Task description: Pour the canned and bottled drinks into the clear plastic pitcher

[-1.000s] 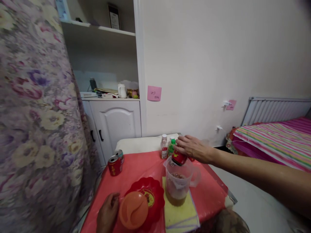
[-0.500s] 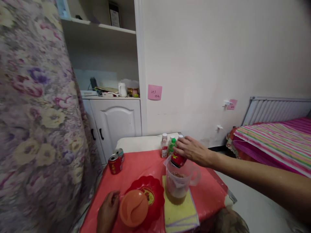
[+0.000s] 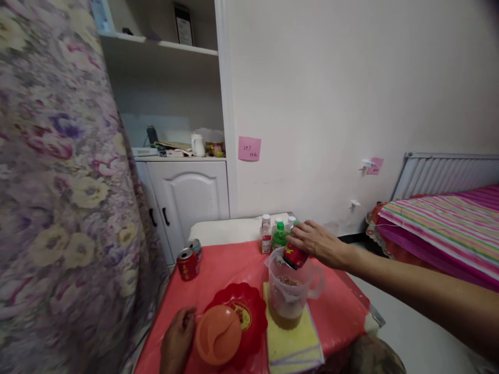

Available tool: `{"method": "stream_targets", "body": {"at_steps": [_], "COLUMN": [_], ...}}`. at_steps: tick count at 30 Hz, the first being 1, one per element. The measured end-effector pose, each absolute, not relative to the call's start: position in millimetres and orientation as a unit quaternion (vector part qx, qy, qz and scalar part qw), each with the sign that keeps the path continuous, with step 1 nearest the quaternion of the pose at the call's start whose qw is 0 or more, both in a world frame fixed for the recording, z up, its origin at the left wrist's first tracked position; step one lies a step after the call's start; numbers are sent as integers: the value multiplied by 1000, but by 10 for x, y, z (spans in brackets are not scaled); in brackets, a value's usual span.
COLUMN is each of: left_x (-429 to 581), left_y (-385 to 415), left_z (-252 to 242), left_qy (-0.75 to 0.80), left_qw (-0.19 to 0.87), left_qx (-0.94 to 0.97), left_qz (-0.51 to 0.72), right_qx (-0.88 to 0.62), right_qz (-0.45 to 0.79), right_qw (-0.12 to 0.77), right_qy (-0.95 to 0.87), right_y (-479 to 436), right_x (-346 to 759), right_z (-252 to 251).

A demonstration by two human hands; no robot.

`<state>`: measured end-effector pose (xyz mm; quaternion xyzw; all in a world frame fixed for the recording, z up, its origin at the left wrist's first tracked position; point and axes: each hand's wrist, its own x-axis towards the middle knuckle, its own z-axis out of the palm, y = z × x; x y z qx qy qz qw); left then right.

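Note:
A red drink can [image 3: 294, 255] is in the grip of my right hand [image 3: 312, 241], tilted over the rim of a clear plastic jug [image 3: 290, 296]. Brownish liquid lies in the jug, whose handle points right. It stands on a folded yellow cloth [image 3: 294, 345]. My left hand [image 3: 178, 337] rests on the red table cover with its fingers curled in, and I see nothing in it. Just right of it is an orange divided bowl [image 3: 219, 335], sitting on a red scalloped plate [image 3: 255, 306].
Several small bottles [image 3: 265, 236] stand behind the jug. At the table's left side are a red can [image 3: 187, 264] and another can [image 3: 195, 247] behind it. A floral curtain [image 3: 66, 182] hangs on the left; a bed [image 3: 448, 223] is at the right.
The view has shifted slightly, so most things sit a little further right. My right hand still tips the can over the jug, and my left hand stays by the orange bowl.

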<state>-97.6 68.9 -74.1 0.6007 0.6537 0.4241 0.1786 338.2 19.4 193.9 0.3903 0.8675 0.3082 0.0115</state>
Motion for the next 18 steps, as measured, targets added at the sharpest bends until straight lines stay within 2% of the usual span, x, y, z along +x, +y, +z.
{"method": "stream_targets", "body": {"at_steps": [18], "left_x": [-984], "left_y": [647], "left_z": [-716], "left_qy": [644], "left_qw": [179], "left_qx": [589], "left_qz": [454], "right_qx": [423], "right_qz": [285], "right_qw": [-62], "right_qy": [858], "right_y": [187], "right_x": [3589], "right_z": [1767]}}
